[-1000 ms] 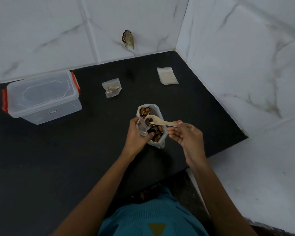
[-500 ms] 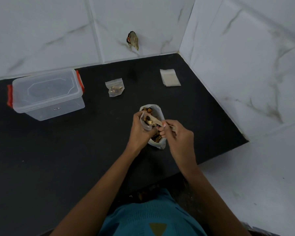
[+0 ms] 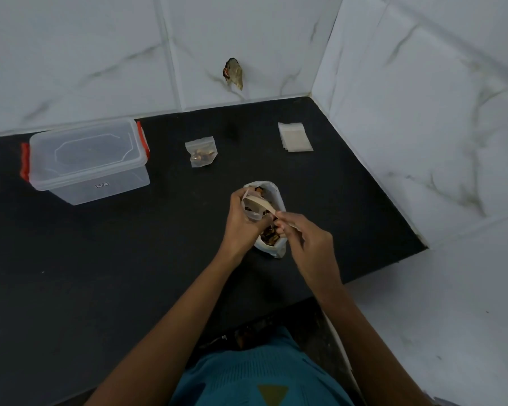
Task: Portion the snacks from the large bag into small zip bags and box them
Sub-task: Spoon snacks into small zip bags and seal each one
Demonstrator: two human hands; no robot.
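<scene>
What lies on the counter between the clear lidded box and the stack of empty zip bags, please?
In the head view, one filled small zip bag lies flat on the black counter between the box and the stack, touching neither.

The worktop (image 3: 85, 273) is bounded by tiled walls (image 3: 423, 127) behind and right; a wide gap is left between box (image 3: 88, 159) and filled bag (image 3: 201, 152).
</scene>
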